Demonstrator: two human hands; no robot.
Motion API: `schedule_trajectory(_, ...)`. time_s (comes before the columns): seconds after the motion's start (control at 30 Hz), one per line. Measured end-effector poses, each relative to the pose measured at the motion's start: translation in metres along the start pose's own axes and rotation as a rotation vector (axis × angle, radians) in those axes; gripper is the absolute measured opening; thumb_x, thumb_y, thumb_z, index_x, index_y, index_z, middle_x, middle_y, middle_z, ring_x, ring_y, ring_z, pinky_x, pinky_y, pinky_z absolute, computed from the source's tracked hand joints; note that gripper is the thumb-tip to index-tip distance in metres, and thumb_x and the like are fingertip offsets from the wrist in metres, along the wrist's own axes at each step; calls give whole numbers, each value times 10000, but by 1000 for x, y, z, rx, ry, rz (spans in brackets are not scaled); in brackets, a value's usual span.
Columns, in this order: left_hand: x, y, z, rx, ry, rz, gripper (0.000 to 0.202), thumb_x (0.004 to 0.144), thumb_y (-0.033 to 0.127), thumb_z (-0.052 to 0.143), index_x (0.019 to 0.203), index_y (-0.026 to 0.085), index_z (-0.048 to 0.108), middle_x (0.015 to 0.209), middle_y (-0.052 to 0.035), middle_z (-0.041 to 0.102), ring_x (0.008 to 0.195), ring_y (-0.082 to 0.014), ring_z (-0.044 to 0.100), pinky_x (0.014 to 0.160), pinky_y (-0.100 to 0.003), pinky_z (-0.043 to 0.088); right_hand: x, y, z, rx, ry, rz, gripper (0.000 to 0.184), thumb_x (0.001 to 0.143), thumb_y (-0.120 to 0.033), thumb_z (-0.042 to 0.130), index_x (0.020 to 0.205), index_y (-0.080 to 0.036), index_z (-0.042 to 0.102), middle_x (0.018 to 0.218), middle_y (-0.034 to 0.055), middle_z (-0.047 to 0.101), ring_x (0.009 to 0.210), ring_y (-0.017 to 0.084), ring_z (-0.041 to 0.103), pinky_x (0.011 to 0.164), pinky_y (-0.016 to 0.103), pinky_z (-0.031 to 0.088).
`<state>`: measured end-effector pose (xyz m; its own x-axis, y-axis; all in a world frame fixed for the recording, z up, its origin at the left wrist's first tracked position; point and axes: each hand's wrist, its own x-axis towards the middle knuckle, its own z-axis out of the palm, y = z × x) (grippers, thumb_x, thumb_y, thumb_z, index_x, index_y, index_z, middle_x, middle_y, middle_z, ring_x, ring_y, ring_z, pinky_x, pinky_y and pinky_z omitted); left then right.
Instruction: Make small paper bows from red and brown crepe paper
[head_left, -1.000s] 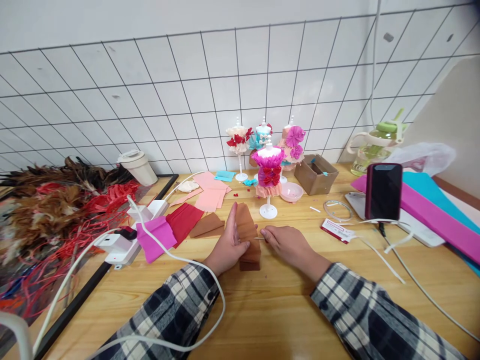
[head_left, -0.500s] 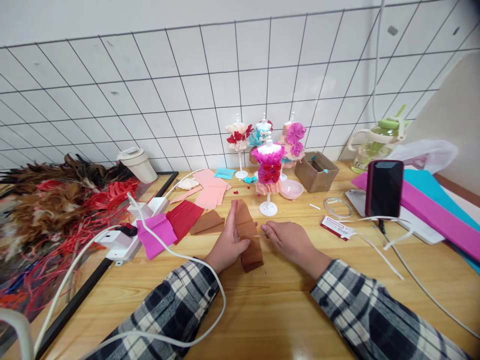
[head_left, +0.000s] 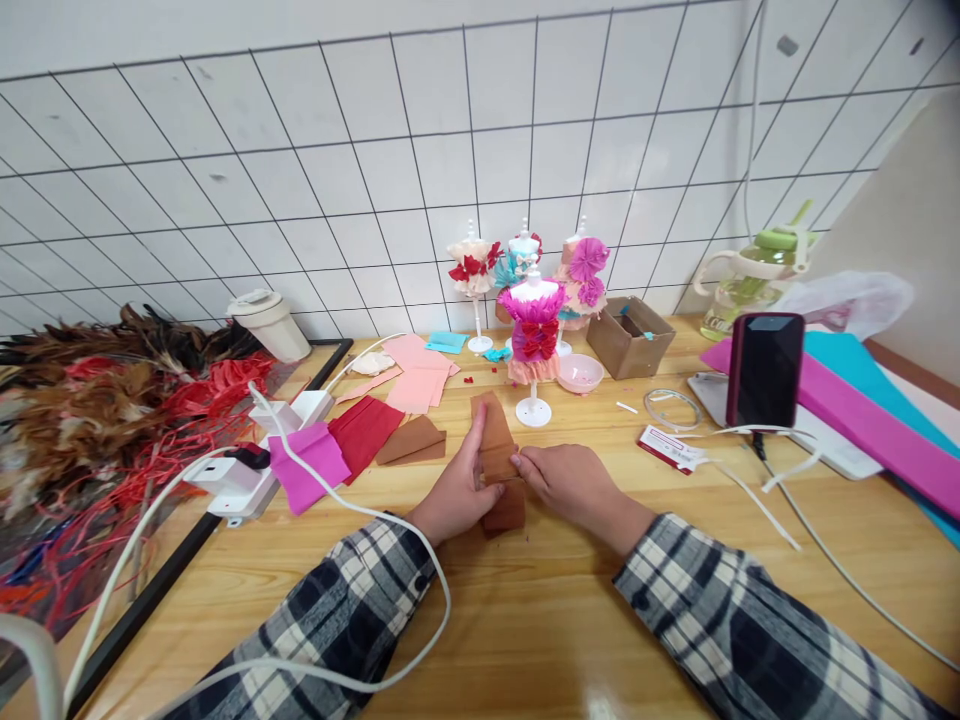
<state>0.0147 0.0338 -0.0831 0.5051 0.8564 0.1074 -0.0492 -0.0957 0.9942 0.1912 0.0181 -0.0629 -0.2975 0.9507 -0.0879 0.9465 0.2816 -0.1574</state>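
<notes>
Where the scene reaches farthest to the left of the grip, a heap of brown and dark feathers (head_left: 112, 400) lies together with tangled red strands (head_left: 82, 555). Nearer to the grip, but behind it, a white cup (head_left: 274, 328) stands, and in front of this cup there is a white power strip (head_left: 251, 497) with plugs. Then, just left of the grip, come a magenta paper piece (head_left: 304, 472), a red paper piece (head_left: 364, 437) and a folded brown piece (head_left: 412, 443); peach sheets (head_left: 415, 378) lie behind them.

The left hand (head_left: 461, 492) holds a pleated brown strip (head_left: 496, 440) between its thumb and its fingers, so this grip is narrow. The strip is in the middle, above the table (head_left: 555, 610), with its long side pointing away from the person. At its right edge, the right hand (head_left: 574, 485) has the thumb and bent fingers pressed together, seemingly upon a thin strand (head_left: 516, 478), which is too small to tell clearly.

Directly behind the grip stands a small dress form (head_left: 532, 325) in magenta, with three others near it. To the right of the grip, a pink bowl (head_left: 580, 374), an open box (head_left: 630, 342), a label card (head_left: 664, 450) and a dark phone (head_left: 765, 370) follow.
</notes>
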Motion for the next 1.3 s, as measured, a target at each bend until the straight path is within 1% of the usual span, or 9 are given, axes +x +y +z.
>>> schedule_trajectory(0.13,0,-1,1,19,-9,-4,1055,671,49,600,1484,167,-63,1566,-102,33,1425,-272,124,1144,-335,214,1,-1,1,-31,-2,-8,521,972,-448,152,1033,-240,626,879,87,719,749,214,668,612,277,381)
schedule_trajectory(0.4,0,-7,0,21,20,13,1046,661,66,638,1493,202,17,1571,-83,28,1426,-275,121,1156,-350,177,3,0,5,-33,-18,13,509,973,-435,160,973,-228,625,866,92,716,749,219,670,612,288,384)
schedule_trajectory(0.53,1,-8,-2,-12,-34,-51,1085,696,136,671,1481,260,-67,1525,-127,224,1277,-263,431,1006,-345,420,3,3,7,-49,5,43,511,972,-449,169,930,-224,626,840,84,711,737,212,662,608,281,373)
schedule_trajectory(0.6,2,-8,-3,-1,-8,-121,1097,707,203,696,1477,277,-82,1384,-138,424,1059,-214,585,837,-311,508,3,6,8,-31,30,78,513,972,-457,170,910,-220,620,839,79,708,736,206,655,605,277,363)
schedule_trajectory(0.67,2,-8,-3,71,74,-171,1073,706,257,716,1486,249,-21,1130,-92,576,868,-155,620,746,-274,508,4,8,9,29,57,111,516,976,-451,157,902,-225,615,845,68,706,743,195,647,607,274,352)
schedule_trajectory(0.77,3,-7,-4,203,154,-168,925,727,322,704,1466,206,159,799,2,601,704,-116,595,681,-241,478,6,11,9,137,86,146,519,979,-441,147,871,-233,610,834,49,701,749,186,634,606,272,335)
schedule_trajectory(0.93,3,-1,-8,463,354,-82,472,755,458,642,1113,173,525,692,17,588,596,-109,531,569,-220,417,8,14,9,247,106,211,530,972,-460,160,796,-223,601,822,54,691,735,189,614,593,278,310)
schedule_trajectory(1.07,4,1,-8,686,307,-42,336,761,495,608,749,159,623,714,-12,597,629,-121,511,581,-233,393,8,14,11,313,119,215,530,967,-475,169,770,-224,593,806,55,681,714,183,595,591,276,302)
schedule_trajectory(1.3,7,-7,-2,404,278,-173,347,693,480,671,703,133,651,575,19,552,537,-104,452,520,-223,328,10,13,21,443,153,162,540,964,-489,185,750,-209,594,769,67,669,718,181,583,621,274,333)
